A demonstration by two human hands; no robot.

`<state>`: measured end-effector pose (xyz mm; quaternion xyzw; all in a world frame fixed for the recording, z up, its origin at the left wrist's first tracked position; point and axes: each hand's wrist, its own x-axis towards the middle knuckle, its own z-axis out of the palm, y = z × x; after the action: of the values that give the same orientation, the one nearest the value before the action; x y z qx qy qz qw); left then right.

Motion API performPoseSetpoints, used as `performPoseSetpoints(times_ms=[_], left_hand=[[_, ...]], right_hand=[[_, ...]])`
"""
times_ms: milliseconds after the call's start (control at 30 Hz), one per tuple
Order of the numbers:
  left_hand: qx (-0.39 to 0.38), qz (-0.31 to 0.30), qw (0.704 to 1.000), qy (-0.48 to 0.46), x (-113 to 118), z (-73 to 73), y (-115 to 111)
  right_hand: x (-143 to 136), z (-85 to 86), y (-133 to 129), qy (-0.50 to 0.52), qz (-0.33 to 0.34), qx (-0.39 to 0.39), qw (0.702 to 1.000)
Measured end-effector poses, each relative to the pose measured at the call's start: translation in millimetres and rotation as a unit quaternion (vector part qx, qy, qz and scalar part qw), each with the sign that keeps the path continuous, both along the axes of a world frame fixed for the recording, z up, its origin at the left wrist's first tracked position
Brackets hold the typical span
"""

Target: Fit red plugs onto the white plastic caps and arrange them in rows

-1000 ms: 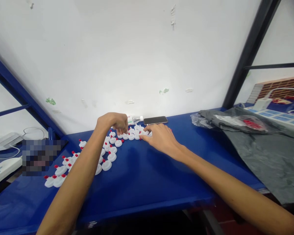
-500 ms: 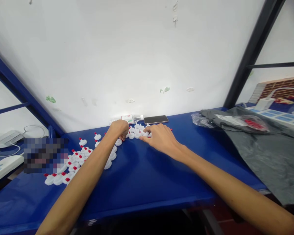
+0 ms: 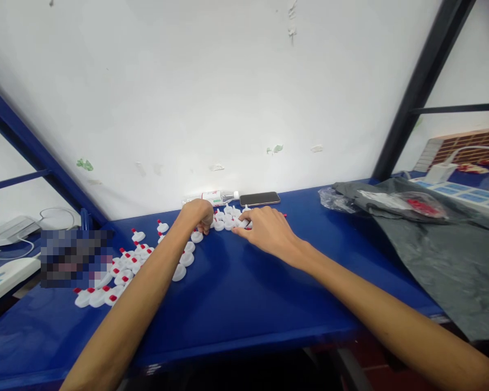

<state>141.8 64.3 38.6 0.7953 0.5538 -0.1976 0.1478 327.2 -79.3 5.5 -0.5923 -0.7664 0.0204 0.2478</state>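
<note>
Blue is covering the one table (image 3: pixel 269 293), with 12 o'clock pointing straight ahead of the person. Nearest, at 10 o'clock, a row of red-tipped caps (image 3: pixel 98 298) is sitting with four tips showing; more are crowding behind, overlapping too much for a sure count. Two single caps (image 3: pixel 138 236) are standing at the far side of that crowd. The left forearm (image 3: pixel 140 293) is crossing over and hiding part of it, while four round caps (image 3: pixel 179 272) are showing along its right side. At 2 o'clock one grey bag (image 3: pixel 436 266) is spreading over the table's right end.

Near 12 o'clock the right hand (image 3: pixel 271 225) is lying palm down, thumb and forefinger parting around one white cap (image 3: pixel 243 222); whether they are pinching it, I cannot tell. Toward 11 o'clock the left hand (image 3: pixel 199 214) is curling its fingers downward in a bunch; whether it is holding a cap is hidden. Between the two hands at least six plain white caps (image 3: pixel 228 221) are clustering.

Beyond, at 12 o'clock, one phone (image 3: pixel 259 199) is lying flat, and just left one bottle (image 3: pixel 214 198) is lying on its side, capped end toward the phone. At 2 o'clock one brick-patterned block (image 3: pixel 468 146) is standing. One white wall (image 3: pixel 228 81) is rising behind.
</note>
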Motion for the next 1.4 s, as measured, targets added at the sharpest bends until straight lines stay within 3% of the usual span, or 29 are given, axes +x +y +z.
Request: performPoseSetpoints(times_ms=[133, 333, 433, 600, 900, 1400], left_hand=[[-0.022, 0.073, 0.992, 0.098, 2, 7.1, -6], [-0.024, 0.094, 0.992, 0.082, 1, 35.3, -24], [-0.028, 0.060, 0.998, 0.014, -2, 57.8, -35], [-0.029, -0.076, 0.988, -0.131, -3, 80.4, -47], [-0.021, -0.164, 0.961, -0.220, 9, 81.9, -57], [-0.030, -0.158, 0.939, -0.303, 8, 83.1, -58]], right_hand=[[0, 1.2, -2, -0.005, 0.005, 0.001, 1.000], [0, 0.8, -1, 0.001, 0.004, -0.011, 1.000], [0, -0.6, 1, 0.006, 0.005, -0.006, 1.000], [2, -0.2, 1, 0.017, 0.000, 0.000, 1.000], [0, 8.0, -5, 0.037, 0.014, 0.028, 0.999], [2, 9.7, -5, 0.055, -0.017, 0.078, 0.995]])
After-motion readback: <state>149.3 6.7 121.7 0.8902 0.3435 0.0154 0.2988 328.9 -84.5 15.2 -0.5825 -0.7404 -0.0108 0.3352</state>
